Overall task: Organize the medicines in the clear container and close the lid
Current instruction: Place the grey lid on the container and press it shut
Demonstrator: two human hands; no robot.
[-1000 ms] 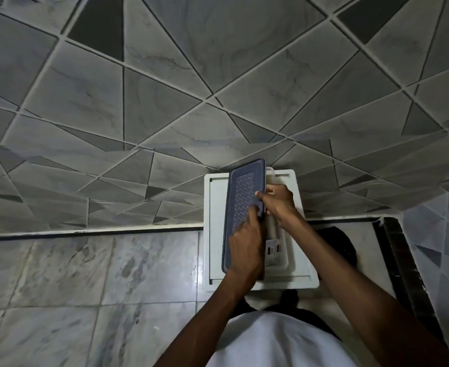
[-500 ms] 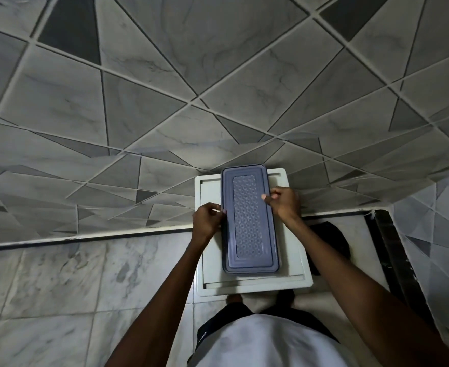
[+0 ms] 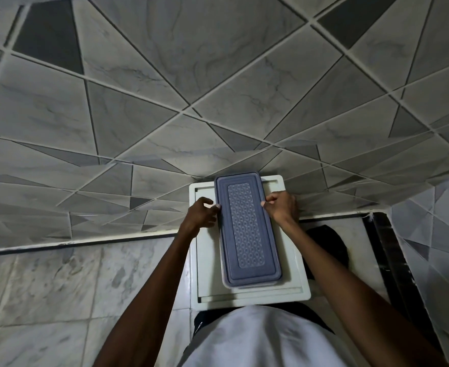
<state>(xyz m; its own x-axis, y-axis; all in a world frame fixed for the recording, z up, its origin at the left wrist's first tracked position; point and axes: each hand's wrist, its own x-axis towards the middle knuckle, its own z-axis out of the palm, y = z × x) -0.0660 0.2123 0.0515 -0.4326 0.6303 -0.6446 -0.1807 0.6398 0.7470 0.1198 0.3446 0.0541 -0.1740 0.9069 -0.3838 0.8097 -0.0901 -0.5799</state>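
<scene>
Grey-blue lid (image 3: 247, 229) sits flat on clear container (image 3: 252, 285), centred on white desk (image 3: 292, 284). Left hand (image 3: 200, 213) & right hand (image 3: 282, 207) pinch lid's long edges w/ fingertips. Tiled wall (image 3: 165, 75) behind, marble floor (image 3: 46, 287) beside.

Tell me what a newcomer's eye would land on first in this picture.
First, the grey-blue lid with its embossed centre panel, lying flat on the container in the middle of the view, on a white tray. Next, the left hand and right hand, which press against the lid's long edges near its far end. Behind them, a wall of angular grey tiles fills the upper frame.
</scene>
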